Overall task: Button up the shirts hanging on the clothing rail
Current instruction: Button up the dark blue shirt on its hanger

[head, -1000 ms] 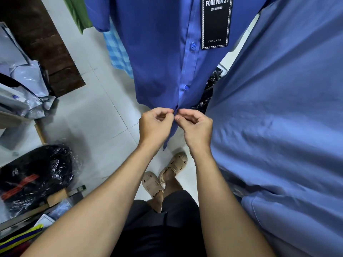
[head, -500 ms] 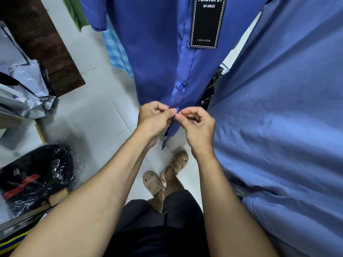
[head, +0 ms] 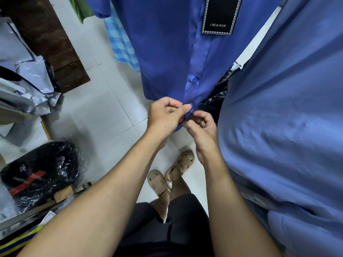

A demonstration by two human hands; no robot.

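two hands down at the bottom of one royal blue shirt (head: 163,49) hanging dead centre, right in front of the person. the left hand (head: 165,115) has its fingers curled in and is pinching the front strip of the shirt near the hem, thumb tip pressed on the cloth. the right hand (head: 202,127) is curled too, pinching the same strip just below and right of the left one, so the two hands are basically touching across the fabric. can't tell if there's a button between the fingers, it's hidden.

count wise: one button (head: 194,80) showing, done up, a little above the hands. one black tag (head: 220,17) hanging off the shirt higher up, reads "casual wear". a second shirt, lighter blue (head: 287,127), fills the whole right side, just beside the right forearm. behind the royal blue one there's one pale blue checked piece (head: 122,41) and a sliver of something green (head: 79,10) at the top.

on the white tile floor (head: 104,112): two tan sandals (head: 170,175) on the person's feet, black shorts (head: 167,225) above them. left side has one black bundle in shiny plastic wrap (head: 40,173), a pile of grey poly bags (head: 22,80) and one dark wooden board (head: 50,39).
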